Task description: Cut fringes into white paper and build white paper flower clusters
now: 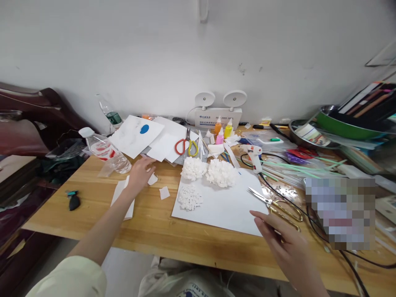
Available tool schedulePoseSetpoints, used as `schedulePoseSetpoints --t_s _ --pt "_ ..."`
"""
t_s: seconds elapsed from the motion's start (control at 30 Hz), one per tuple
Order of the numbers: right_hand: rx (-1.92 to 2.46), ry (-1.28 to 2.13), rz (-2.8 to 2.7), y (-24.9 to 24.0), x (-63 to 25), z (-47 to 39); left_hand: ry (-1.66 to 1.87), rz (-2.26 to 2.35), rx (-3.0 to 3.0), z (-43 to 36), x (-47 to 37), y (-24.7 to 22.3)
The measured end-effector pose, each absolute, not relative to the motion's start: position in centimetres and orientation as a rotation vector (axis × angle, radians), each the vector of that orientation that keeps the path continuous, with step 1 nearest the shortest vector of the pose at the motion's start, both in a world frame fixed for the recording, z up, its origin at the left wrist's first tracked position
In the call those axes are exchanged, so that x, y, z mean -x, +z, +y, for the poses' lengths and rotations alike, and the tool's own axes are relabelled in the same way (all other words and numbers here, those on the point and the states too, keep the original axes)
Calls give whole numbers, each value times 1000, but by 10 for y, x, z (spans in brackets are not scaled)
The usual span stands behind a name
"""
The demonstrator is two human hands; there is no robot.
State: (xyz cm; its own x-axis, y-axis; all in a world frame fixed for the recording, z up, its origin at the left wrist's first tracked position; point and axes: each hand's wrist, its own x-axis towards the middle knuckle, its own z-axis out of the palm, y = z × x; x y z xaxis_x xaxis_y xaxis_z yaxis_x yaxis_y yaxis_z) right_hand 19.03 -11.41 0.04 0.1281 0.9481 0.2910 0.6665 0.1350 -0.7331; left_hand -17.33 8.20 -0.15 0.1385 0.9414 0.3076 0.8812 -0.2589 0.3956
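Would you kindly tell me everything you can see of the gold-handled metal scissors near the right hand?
The gold-handled metal scissors have slim, pointed, silver-coloured blades and two shiny loop handles. They lie slightly open, tips pointing away and to the left, with the blades over the right edge of the large white sheet and the handles over the brown wooden table. The person's right hand is just in front; whether it touches the lower loop cannot be told. A thin black cable runs close beside the upper loop.

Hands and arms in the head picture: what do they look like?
The left hand and right hand wear no gloves, and I see no rings or watch. The left arm has a pale cream sleeve, leaving the forearm bare. No sleeve shows on the right.
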Motion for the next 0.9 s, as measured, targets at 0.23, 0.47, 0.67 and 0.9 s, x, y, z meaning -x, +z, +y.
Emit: schedulePoseSetpoints --t_s 0.23,0.47,0.67,0.9 --pt "1674 386 -1554 -8 -206 -121 611 1813 -2444 84 189 -3" --pt "1626 450 -1670 -13 -200 -114 375 1469 -2605 55 167 -7" --pt "1591 439 -1734 -13 -192 -111 118 1600 -2631 56 160 -18" --pt "1479 312 -2027 -32 -185 -95 339 1774 -2493 57 174 -20"
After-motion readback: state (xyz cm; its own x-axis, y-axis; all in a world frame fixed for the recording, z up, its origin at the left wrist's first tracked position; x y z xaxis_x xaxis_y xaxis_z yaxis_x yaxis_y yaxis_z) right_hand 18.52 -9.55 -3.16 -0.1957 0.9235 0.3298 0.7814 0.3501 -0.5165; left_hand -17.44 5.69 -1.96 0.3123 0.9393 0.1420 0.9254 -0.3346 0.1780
